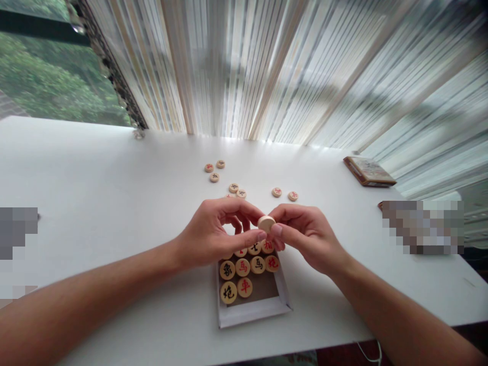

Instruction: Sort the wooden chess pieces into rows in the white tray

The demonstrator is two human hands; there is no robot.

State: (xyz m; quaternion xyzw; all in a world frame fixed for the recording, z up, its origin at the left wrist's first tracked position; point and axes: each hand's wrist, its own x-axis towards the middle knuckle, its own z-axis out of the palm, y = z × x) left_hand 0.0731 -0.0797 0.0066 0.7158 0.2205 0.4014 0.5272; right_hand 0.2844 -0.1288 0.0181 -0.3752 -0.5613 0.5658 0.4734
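Note:
A round wooden Chinese chess piece (266, 223) is pinched between both hands, above the far end of a shallow box (253, 313). My left hand (224, 229) grips its left side between thumb and fingers. From the other side, my right hand (305, 231) holds it with thumb and forefinger. No character shows on the side of the piece facing me. Inside the box, several pieces lie face up in rows with red or black characters, such as a black piece (229, 293) and a red piece (244, 287) in the nearest row. My hands hide part of the farther rows.
Beyond my hands, several loose pieces are scattered on the white table (114, 193), including a pair of red ones (276, 192) on the right. A flat box (369, 171) lies at the back right. Behind the table hangs a striped curtain (229, 66).

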